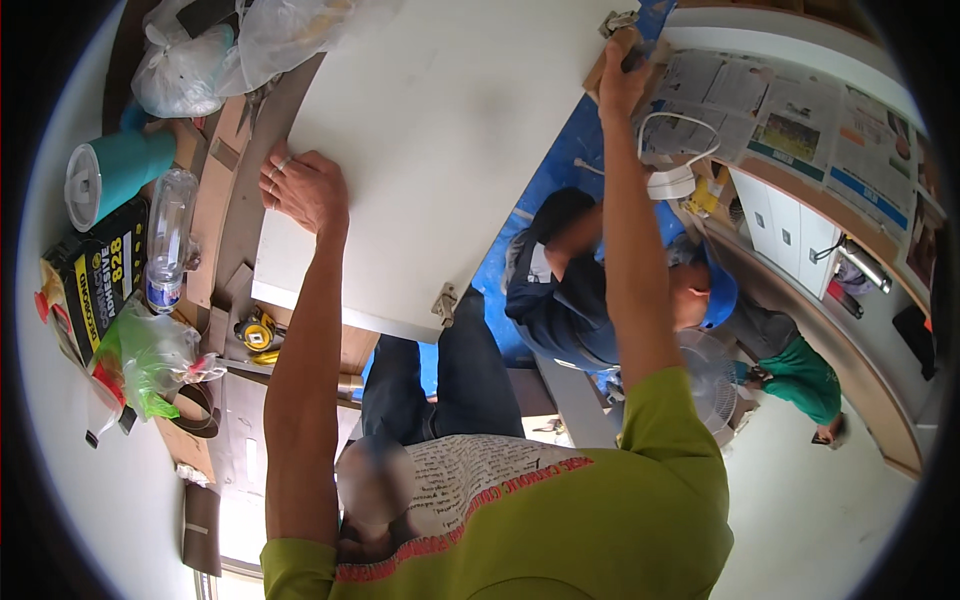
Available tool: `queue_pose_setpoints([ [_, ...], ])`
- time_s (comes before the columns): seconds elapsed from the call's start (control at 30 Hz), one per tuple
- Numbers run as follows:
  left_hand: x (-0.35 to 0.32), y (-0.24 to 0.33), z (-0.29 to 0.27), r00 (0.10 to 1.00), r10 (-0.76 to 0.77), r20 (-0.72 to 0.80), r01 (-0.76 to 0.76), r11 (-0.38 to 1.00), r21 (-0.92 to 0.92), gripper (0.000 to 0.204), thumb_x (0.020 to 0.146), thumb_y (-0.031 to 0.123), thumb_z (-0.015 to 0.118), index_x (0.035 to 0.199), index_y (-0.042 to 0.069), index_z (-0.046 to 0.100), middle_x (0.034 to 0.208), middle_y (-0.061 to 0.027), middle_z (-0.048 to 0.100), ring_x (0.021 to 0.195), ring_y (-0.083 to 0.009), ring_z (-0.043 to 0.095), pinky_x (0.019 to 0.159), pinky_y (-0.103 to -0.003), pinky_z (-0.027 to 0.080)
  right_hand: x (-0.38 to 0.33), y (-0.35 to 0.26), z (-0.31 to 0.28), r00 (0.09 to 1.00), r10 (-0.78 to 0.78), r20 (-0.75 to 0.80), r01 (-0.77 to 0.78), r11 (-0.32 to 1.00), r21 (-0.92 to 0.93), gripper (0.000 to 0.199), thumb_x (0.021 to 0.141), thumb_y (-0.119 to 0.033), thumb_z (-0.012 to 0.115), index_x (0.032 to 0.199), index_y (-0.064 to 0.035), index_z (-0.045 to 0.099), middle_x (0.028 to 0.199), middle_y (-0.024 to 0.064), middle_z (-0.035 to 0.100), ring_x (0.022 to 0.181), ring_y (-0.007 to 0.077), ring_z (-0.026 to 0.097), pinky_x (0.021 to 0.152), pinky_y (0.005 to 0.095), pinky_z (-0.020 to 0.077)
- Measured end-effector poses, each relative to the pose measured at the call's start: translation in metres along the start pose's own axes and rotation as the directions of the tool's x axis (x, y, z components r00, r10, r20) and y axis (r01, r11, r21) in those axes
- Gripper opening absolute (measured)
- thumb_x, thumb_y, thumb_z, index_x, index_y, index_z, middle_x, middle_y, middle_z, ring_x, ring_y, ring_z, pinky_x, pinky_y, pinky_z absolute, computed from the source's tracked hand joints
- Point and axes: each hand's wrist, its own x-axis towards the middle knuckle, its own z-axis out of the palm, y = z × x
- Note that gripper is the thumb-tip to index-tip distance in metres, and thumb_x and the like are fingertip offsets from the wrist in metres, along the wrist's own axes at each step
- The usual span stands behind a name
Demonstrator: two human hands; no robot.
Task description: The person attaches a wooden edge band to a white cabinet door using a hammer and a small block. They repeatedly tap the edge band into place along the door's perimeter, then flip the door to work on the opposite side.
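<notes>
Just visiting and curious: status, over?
Left hand flat on white panel's edge. Right hand gripping a tool at far hinge. Plastic bags crowd the panel's top.

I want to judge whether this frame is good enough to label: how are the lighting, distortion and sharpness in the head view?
Head view: bright, even daylight with soft shadows; the white panel under the left hand is near washed out. Fisheye bends the cabinet edges at the right rim, and a dark ring frames the picture. The right hand, gripping a tool at the panel's far corner, is small and slightly soft; the middle is sharp.
</notes>
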Motion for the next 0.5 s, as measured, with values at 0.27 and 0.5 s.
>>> queue_pose_setpoints([
  [0.27, 0.003, 0.000, 0.001, 0.999, -0.021, 0.024, 0.021, 1.000, 0.018, 0.040, 0.083, 0.019, 0.048, 0.120, 0.004, 0.052, 0.119, -0.0164, 0.055, 0.114, -0.0360, 0.048, 0.096, -0.050, 0.036, -0.050, -0.022, -0.007, 0.999, 0.049, -0.019, -0.050, 0.996, -0.069, 0.092, 0.079, -0.055, 0.069, 0.138, 0.0085, 0.038, 0.136, 0.0313, 0.047, 0.125, 0.0418, 0.050, 0.106, 0.0435, 0.0392],
  [0.5, 0.001, 0.008, -0.005, 0.996, -0.031, 0.078, 0.035, 0.998, -0.051, 0.038, 0.084, 0.018, 0.046, 0.118, 0.004, 0.056, 0.120, -0.0177, 0.056, 0.116, -0.0368, 0.047, 0.099, -0.050, 0.033, -0.039, -0.012, -0.013, 0.996, 0.084, -0.002, -0.083, 0.987, -0.140, 0.089, 0.081, -0.054, 0.069, 0.137, 0.0082, 0.038, 0.133, 0.0309, 0.049, 0.123, 0.0424, 0.052, 0.105, 0.0443, 0.0403],
])
